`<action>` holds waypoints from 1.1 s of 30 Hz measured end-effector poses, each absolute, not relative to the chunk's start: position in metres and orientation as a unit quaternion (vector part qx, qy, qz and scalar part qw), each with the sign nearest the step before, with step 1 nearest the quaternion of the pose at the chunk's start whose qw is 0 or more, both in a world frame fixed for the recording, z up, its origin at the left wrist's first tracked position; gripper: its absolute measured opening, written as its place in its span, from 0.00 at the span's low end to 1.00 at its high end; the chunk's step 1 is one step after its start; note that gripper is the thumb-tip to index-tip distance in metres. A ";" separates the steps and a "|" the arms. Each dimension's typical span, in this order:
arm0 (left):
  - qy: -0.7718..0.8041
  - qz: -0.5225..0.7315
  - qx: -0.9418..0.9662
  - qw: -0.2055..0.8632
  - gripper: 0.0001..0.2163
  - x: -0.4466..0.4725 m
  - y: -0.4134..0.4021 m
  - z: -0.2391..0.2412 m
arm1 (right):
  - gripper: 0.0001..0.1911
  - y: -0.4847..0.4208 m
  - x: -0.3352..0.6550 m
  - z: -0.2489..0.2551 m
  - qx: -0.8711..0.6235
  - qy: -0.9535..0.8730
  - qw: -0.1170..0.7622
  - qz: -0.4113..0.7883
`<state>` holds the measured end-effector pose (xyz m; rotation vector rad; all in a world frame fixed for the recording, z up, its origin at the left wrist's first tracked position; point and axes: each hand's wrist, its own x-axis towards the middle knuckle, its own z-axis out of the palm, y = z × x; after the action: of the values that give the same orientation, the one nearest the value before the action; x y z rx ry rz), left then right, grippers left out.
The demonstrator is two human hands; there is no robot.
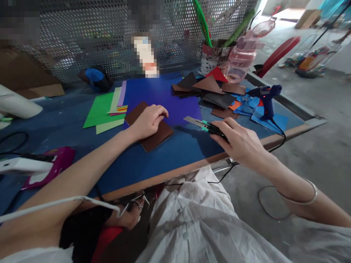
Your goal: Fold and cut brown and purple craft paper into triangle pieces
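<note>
My left hand (149,119) rests with curled fingers on a brown sheet (159,136) that lies on the blue table (170,157). My right hand (238,142) is closed on a utility knife (201,124) with a green slider. Its blade points left, toward a dark blue paper sheet (161,95). The knife hovers just over the table, to the right of the brown sheet.
Green and pastel paper sheets (105,109) lie left of the brown sheet. Dark and red paper scraps (211,91) pile at the back right beside a blue glue gun (267,98), a pink bottle (242,58) and a pot of green sticks (214,54). A perforated metal screen (82,40) stands behind.
</note>
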<state>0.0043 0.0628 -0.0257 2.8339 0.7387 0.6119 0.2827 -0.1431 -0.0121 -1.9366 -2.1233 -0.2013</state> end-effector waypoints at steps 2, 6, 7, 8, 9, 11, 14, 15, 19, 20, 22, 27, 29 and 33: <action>0.219 0.213 0.948 0.091 0.08 0.011 0.043 -0.024 | 0.18 -0.156 0.281 -0.014 -0.653 -0.740 0.140 -0.073; 0.166 0.201 0.960 0.103 0.07 0.021 0.008 -0.022 | 0.17 -0.181 0.279 -0.015 -0.640 -0.747 0.161 -0.079; 0.162 0.196 0.962 0.105 0.07 0.022 0.003 -0.023 | 0.17 -0.187 0.279 -0.016 -0.640 -0.747 0.162 -0.074; 0.161 0.192 0.962 0.106 0.07 0.022 -0.002 -0.024 | 0.17 -0.192 0.279 -0.016 -0.639 -0.749 0.163 -0.066; 0.161 0.190 0.963 0.107 0.07 0.022 -0.005 -0.025 | 0.17 -0.197 0.279 -0.016 -0.636 -0.752 0.164 -0.055; 0.158 0.193 0.963 0.104 0.08 0.020 -0.008 -0.027 | 0.17 -0.204 0.278 -0.016 -0.623 -0.763 0.168 -0.037; 0.147 0.211 0.963 0.082 0.10 0.015 -0.009 -0.029 | 0.18 -0.208 0.277 -0.016 -0.604 -0.777 0.173 -0.032; 0.144 0.218 0.963 0.072 0.11 0.013 -0.009 -0.030 | 0.18 -0.209 0.277 -0.016 -0.601 -0.780 0.173 -0.032; 0.132 0.237 0.961 0.045 0.12 0.011 -0.009 -0.031 | 0.17 -0.205 0.274 -0.016 -0.587 -0.790 0.175 -0.024; 0.128 0.238 0.962 0.039 0.12 0.011 -0.009 -0.032 | 0.17 -0.204 0.274 -0.015 -0.582 -0.794 0.177 -0.019; 0.120 0.238 0.963 0.030 0.12 0.011 -0.010 -0.032 | 0.17 -0.202 0.272 -0.014 -0.571 -0.800 0.183 -0.008; 0.108 0.245 0.963 0.035 0.11 0.009 -0.010 -0.032 | 0.17 -0.199 0.268 -0.011 -0.553 -0.811 0.188 -0.005; 0.108 0.245 0.963 0.043 0.11 0.008 -0.010 -0.030 | 0.17 -0.198 0.266 -0.009 -0.555 -0.811 0.184 -0.008; 0.096 0.266 0.958 0.051 0.08 0.007 -0.010 -0.028 | 0.17 -0.196 0.263 -0.006 -0.574 -0.797 0.187 -0.021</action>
<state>0.0066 -0.0102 -0.0279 2.9149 0.2934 0.8107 0.2628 -0.1955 -0.0056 -1.6151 -2.2449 -0.0599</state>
